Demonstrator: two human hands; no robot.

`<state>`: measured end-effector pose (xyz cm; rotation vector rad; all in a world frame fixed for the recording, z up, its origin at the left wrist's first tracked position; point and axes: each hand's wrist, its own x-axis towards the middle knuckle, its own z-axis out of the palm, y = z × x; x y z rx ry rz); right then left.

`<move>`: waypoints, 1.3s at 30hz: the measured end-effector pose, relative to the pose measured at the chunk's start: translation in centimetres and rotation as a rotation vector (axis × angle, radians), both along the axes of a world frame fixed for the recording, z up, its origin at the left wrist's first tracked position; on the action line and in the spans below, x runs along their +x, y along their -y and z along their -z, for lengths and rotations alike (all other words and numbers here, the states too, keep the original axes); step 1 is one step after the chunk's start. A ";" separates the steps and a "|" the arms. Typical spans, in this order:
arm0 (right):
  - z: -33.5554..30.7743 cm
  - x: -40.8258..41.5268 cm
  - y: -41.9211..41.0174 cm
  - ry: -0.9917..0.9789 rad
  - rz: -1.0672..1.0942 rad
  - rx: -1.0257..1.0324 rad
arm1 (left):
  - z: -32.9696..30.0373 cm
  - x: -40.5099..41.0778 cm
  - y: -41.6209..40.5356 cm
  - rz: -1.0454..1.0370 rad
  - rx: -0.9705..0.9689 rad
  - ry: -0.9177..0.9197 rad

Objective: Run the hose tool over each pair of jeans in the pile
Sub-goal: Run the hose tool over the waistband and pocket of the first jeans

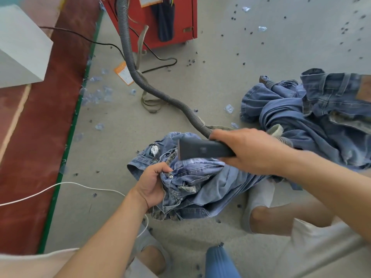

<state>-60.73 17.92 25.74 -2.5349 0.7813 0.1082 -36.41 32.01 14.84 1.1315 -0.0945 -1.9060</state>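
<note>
Scanning left to right: white cable (pixel 60 184) trails across the floor (pixel 220 77) at 9 o'clock. Left hand (pixel 152 184) at 6 o'clock, fingers curled tight round a bunched waistband of the held jeans (pixel 202 183), gripping near the metal button. Corrugated grey hose (pixel 140 77) runs from the red machine (pixel 152 21) at 12 o'clock down to centre frame. Right hand (pixel 249 150) wraps the rear of the dark nozzle head (pixel 200 149), fingers closed round it; the nozzle's wide mouth sits just above the crumpled denim, contact not clear. Jeans pile (pixel 313 117) lies on the floor at 3 o'clock, apparently not yet worked. Bits of lint and clear plastic scraps are scattered over the floor.

Risks, judged from this:
- Fabric is heavily wadded, so the nozzle likely skips the folds and misses patches.
- Loose cloth may get pulled into the mouth and clog it if the left grip slackens.
- Hose bends sharply near the hand; dragging it could kink it or snag the pile.
- Cable lies close to the feet, so it could catch.
</note>
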 end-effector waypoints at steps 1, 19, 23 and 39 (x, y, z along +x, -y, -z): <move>-0.3 -0.4 0.8 0.009 0.040 0.026 | -0.1 0.1 0.0 -0.003 -0.008 0.007; -0.4 -0.3 2.0 -0.097 0.018 0.029 | -0.9 0.3 -1.1 -0.012 0.008 0.047; 0.0 -1.2 2.7 -0.249 -0.007 -0.009 | -1.9 1.2 -0.7 -0.060 0.004 0.025; -2.4 2.1 1.3 0.102 0.048 0.059 | -2.2 5.2 -3.7 -0.092 0.050 0.053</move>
